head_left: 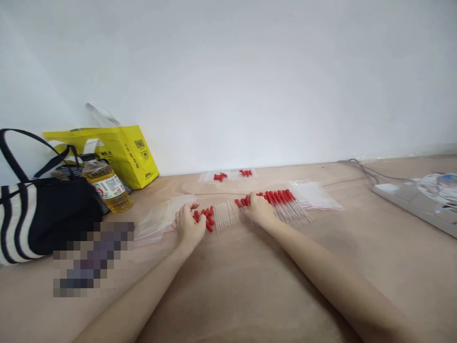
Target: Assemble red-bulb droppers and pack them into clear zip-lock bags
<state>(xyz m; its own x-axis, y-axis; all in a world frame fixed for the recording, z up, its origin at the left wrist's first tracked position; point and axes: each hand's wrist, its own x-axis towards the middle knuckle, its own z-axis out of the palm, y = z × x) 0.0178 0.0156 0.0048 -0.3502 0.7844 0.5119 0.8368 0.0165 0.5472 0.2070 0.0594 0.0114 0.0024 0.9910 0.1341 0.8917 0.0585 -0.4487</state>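
My left hand [189, 227] rests on the table beside a loose pile of red rubber bulbs [209, 225], thumb and fingers apart around its left side. Right of the pile lie several thin clear dropper tubes [223, 215] without bulbs, roughly side by side. My right hand [260, 209] is over the left part of a slanted row of red-bulbed droppers [289, 202]. Its fingers are bent down and closed; what is between them is hidden. A few red bulbs [242, 202] show just left of those fingertips.
Clear plastic bags lie left [160, 219] and right [316, 194]. Near the wall, another bag [232, 176] has red bulbs on it. A yellow bag [137, 162], an oil bottle [110, 186] and a black tote [60, 209] stand left. A white power strip [410, 205] with cables is right.
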